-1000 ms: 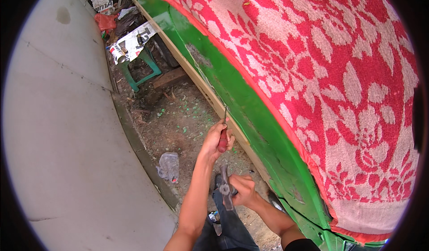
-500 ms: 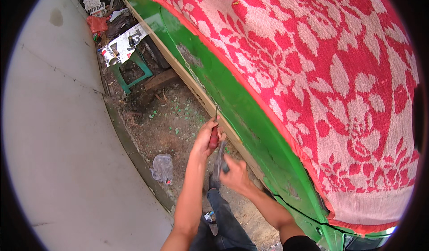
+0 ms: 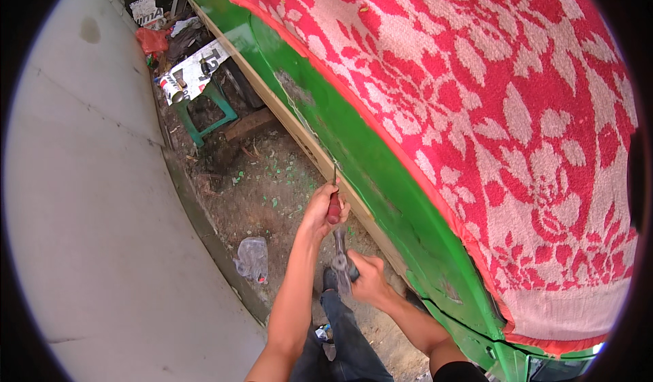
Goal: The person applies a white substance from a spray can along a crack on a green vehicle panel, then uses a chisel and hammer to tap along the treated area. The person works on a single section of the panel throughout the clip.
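My left hand (image 3: 318, 211) is closed around the red handle of a screwdriver (image 3: 333, 210). Its thin shaft points away from me, with the tip at the seam between a green body panel (image 3: 381, 190) and the beige strip (image 3: 309, 147) along its lower edge. My right hand (image 3: 371, 281) grips a hammer (image 3: 341, 262) by its dark handle. The metal head is just behind the butt of the screwdriver, apparently a small gap away. Chipped, bare grey patches mark the green paint.
A red and white floral towel (image 3: 476, 130) covers the upper green bodywork. On the left rises a pale curved surface (image 3: 115, 198). A green stool (image 3: 219, 113) carries a printed board (image 3: 194, 69) with a can. A clear plastic bag (image 3: 253, 258) and paint chips lie on the dirt.
The hammer has drawn back toward me, away from the screwdriver's handle end. My left hand keeps the screwdriver at the seam. The whole view has shifted slightly.
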`<state>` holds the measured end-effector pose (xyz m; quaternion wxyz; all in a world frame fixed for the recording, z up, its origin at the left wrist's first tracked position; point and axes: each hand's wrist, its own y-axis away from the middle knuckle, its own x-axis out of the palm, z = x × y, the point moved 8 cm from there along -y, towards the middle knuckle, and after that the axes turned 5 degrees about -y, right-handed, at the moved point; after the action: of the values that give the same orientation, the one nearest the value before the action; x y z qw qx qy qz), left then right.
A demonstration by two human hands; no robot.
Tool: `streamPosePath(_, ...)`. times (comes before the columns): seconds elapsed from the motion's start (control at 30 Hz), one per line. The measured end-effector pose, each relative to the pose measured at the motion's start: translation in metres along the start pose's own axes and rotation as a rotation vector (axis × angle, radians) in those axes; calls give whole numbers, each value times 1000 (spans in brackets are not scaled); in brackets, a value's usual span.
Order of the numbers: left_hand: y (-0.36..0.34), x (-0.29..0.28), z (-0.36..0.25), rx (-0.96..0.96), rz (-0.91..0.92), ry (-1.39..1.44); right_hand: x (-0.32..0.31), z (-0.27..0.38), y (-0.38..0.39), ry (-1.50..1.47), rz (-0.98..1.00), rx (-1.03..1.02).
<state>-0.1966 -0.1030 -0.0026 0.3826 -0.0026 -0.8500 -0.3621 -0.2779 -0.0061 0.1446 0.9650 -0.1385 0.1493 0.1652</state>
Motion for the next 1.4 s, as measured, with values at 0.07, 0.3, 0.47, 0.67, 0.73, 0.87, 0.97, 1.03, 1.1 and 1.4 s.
streamPosePath(0.07,1,0,2,16,17,-2,-2,19,5,8,72,-149)
streamPosePath(0.3,-3,0,3,1,-12,-22,-5,-43,2,102,-4,289)
streamPosePath(0.47,-1,-1,3,19,11,-22,0,-18,15,24,43,253)
streamPosePath(0.67,10,13,8,22,78,-27,1,-11,17,10,31,191)
streamPosePath(0.73,5,8,7,48,91,-1,4,-6,17,24,23,148)
streamPosePath(0.87,0,8,6,13,55,16,0,-3,14,23,18,131)
streamPosePath(0.97,0,8,6,7,54,15,-2,4,14,26,26,75)
streamPosePath(1.03,2,6,4,27,73,-11,1,15,14,37,32,-53)
streamPosePath(1.1,5,10,3,18,34,4,2,28,20,60,30,-238)
streamPosePath(1.4,-11,0,8,30,-36,-36,-6,11,15,141,10,-106)
